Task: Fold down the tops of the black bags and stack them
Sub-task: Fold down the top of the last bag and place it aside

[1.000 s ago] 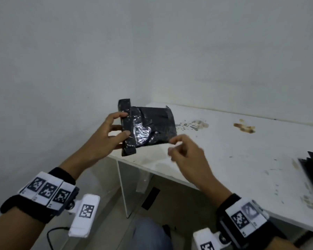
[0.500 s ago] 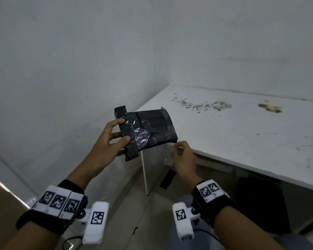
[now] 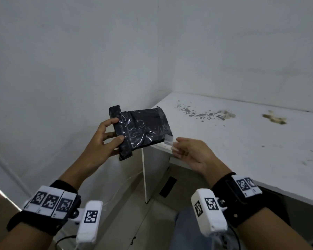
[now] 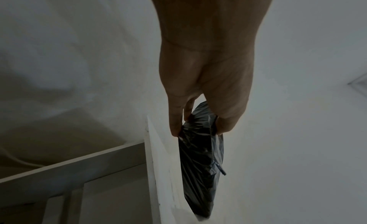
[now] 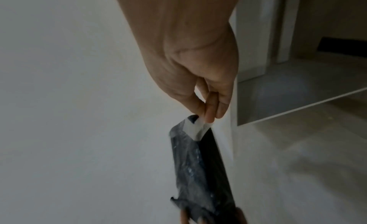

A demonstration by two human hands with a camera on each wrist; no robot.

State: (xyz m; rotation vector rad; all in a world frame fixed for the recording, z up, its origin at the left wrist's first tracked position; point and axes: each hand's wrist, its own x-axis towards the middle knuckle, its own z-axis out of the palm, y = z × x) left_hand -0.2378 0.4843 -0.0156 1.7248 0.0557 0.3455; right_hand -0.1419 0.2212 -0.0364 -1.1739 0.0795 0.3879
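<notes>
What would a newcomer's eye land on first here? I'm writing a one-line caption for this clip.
The shiny black bag, held in mid-air in front of the white table's corner. The left hand grips its folded end, while the right hand pinches a pale strip at its opposite corner.

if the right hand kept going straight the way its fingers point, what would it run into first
Most likely the black bag: the right hand already pinches a pale strip at the bag's near corner, fingers pointing along it toward the left hand. Depth beyond is unclear.
</notes>
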